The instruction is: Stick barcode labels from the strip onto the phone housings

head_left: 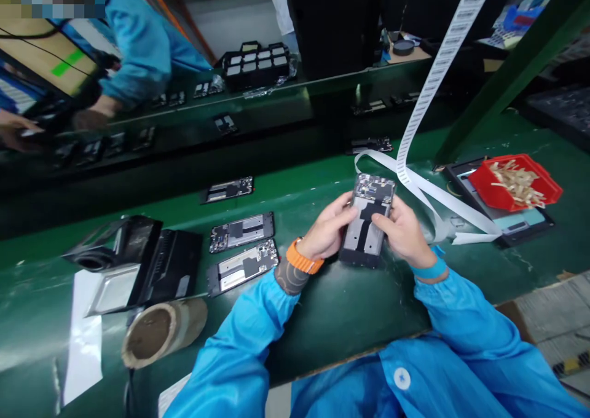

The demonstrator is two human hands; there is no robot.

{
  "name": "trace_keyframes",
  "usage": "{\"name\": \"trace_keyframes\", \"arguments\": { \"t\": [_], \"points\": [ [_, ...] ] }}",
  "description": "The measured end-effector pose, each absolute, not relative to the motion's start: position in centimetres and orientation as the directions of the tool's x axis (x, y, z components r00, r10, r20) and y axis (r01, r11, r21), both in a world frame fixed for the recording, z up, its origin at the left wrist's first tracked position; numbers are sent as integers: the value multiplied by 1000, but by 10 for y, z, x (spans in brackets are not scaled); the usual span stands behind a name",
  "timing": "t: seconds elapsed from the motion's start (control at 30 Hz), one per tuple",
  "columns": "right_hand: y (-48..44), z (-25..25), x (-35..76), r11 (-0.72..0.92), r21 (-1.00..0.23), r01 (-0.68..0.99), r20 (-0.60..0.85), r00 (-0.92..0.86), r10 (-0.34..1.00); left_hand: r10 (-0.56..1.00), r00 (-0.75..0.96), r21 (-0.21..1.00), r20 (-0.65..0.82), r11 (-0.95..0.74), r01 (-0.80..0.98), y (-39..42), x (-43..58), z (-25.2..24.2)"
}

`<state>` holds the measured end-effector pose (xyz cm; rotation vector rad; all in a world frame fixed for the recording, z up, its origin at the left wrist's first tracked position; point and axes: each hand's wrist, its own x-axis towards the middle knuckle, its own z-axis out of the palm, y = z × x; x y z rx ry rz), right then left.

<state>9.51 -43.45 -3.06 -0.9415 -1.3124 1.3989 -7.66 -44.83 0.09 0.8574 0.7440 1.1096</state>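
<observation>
An opened phone body (367,230), its circuit board at the top and a black strip down the grey middle, is held between both hands over the green bench. My left hand (326,228) grips its left side, thumb lying on the face. On the right edge, my right hand (408,230) holds it with the thumb pressed near the middle. Just behind the phone, a white strip of printed labels (433,80) hangs down and curls on the bench. Two similar phone bodies (242,232) (244,266) lie left of my left wrist.
A red tray (546,187) of pale strips rests on a dark box at the right. At the left are a black device (170,264), a cardboard tube (184,324) and white paper (83,350). Another phone body (230,189) lies farther back. Across the bench, a person's blue sleeve (138,49) shows.
</observation>
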Motion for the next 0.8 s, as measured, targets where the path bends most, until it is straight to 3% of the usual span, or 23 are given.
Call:
{"name": "trace_keyframes", "arguments": {
  "t": [0.07,0.33,0.53,0.7,0.8],
  "points": [
    [-435,-26,93,13,-987,-161,60,-291,955,940,306,798,-149,297,-524,-455,-62,-1],
    [-432,-20,100,22,-996,-82,47,-315,948,889,352,687,-294,452,-569,-458,-64,0],
    [-430,-18,102,32,-996,-84,58,-326,944,899,322,676,-296,436,-594,-457,-63,-5],
    [-428,-17,107,23,-998,-54,38,-284,958,816,491,486,-303,576,-657,-452,-65,-4],
    [-425,-17,111,54,-998,-35,60,-204,977,820,516,444,-248,569,-692,-450,-67,-1]
  ]
}}
